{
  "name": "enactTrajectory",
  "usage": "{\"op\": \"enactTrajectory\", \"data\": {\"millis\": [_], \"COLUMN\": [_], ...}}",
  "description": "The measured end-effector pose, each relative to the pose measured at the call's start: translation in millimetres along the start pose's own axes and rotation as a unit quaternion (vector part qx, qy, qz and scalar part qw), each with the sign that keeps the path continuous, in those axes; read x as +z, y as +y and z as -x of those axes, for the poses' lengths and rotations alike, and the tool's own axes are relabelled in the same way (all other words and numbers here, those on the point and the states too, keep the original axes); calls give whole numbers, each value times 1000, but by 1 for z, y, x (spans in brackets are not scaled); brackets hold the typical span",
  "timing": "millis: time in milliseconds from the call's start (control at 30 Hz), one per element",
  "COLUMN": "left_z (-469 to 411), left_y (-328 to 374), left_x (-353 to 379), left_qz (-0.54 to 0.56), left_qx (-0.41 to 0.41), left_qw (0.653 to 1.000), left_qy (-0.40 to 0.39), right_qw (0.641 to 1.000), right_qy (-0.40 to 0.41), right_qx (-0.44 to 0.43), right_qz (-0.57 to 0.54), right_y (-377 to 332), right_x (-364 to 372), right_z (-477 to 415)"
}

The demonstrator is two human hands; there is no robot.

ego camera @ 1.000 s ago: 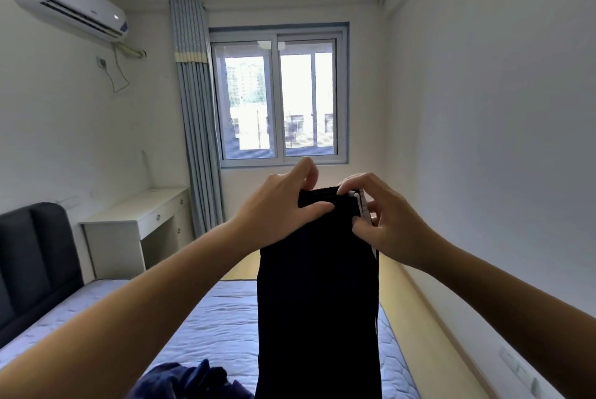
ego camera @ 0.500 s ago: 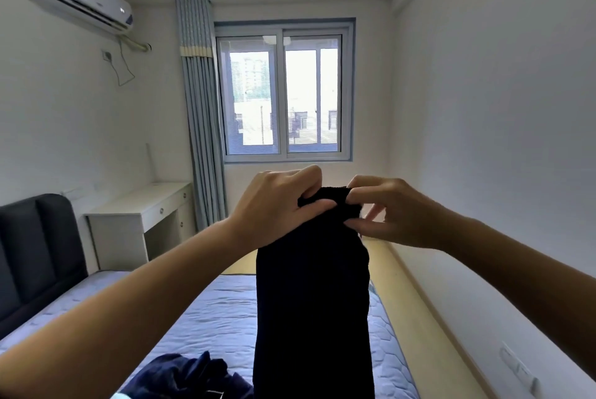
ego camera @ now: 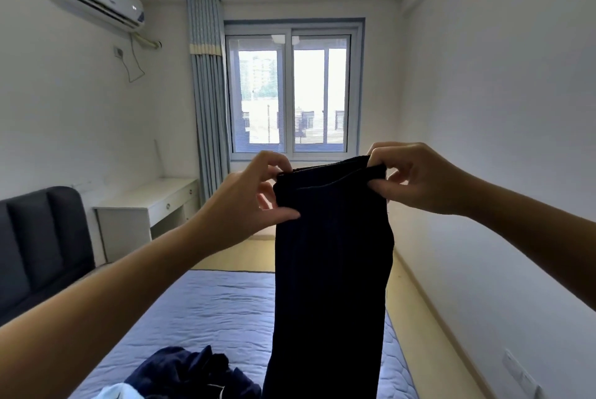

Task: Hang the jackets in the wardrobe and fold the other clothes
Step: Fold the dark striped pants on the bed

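Observation:
A long black garment (ego camera: 332,269) hangs straight down in front of me, held up at chest height over the bed. My left hand (ego camera: 248,202) pinches its top left corner between thumb and fingers. My right hand (ego camera: 416,179) pinches the top right corner, and the top edge is stretched flat between the two hands. A crumpled dark blue garment (ego camera: 190,373) lies on the bed near the bottom of the view, with a bit of white cloth (ego camera: 119,392) beside it.
The bed (ego camera: 209,311) has a pale blue quilted cover and a dark headboard (ego camera: 42,244) at the left. A white desk (ego camera: 145,208) stands by the curtain (ego camera: 208,108) and window (ego camera: 292,95). A strip of wooden floor (ego camera: 419,327) runs along the right wall.
My hands have moved apart, spreading the top edge of the black garment from a bunched grip to a flat, wide one. The right hand has shifted to the right.

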State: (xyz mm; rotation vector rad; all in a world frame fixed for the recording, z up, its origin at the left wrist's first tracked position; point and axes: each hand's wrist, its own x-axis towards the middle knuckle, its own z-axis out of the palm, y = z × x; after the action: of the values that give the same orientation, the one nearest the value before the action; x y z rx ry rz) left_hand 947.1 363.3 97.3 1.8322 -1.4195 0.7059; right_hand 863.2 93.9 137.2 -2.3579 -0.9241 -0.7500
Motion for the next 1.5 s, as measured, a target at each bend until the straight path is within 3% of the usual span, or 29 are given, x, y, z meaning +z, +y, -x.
{"op": "enactTrajectory", "data": {"millis": [100,233,367,467,600,667,767,867,933,1000,1067,1133,1200,1300,1400,1500], "left_z": [-1,-3,-4,-11,-24,-35,-53,-73,-91,-112,-132,-151,-174,-210,-243,-261], "left_y": [0,3,8,8,5,8,12,19,19,8,-14,-41,-66,-85,-81,-63], "left_x": [-3,-3,4,-8,-20,-21,-23,-21,-19,-14,-1,25,53,73,66,50], "left_qz": [-56,-72,-71,-75,-161,-168,-52,56,131,182,146,53,-22,-73,-108,-130], "left_qx": [28,75,100,97,84,67,30,-22,-72,-150,-215,-248,-275,-307,-289,-248], "left_qw": [998,986,978,971,946,952,980,994,988,969,952,941,937,943,951,957], "left_qy": [-22,-129,-171,-205,-269,-247,-188,-87,-44,-78,-162,-224,-213,-101,22,72], "right_qw": [1000,1000,999,997,985,986,992,992,971,947,917,896,904,917,915,918], "right_qy": [2,-5,-13,-73,-158,-146,-114,24,118,111,23,-32,-23,89,211,266], "right_qx": [-5,0,7,38,49,40,45,60,82,158,293,389,412,388,327,263], "right_qz": [1,-26,-40,-3,45,64,27,-110,-192,-256,-270,-212,-109,16,104,134], "right_y": [0,-5,-7,-2,-1,-2,-8,-10,-2,16,44,75,108,144,154,138], "right_x": [-4,-4,-9,-17,-19,-22,-33,-40,-44,-49,-51,-44,-36,-38,-58,-83], "right_z": [0,1,2,8,13,9,2,-6,-11,-16,-21,-30,-44,-73,-102,-112]}}
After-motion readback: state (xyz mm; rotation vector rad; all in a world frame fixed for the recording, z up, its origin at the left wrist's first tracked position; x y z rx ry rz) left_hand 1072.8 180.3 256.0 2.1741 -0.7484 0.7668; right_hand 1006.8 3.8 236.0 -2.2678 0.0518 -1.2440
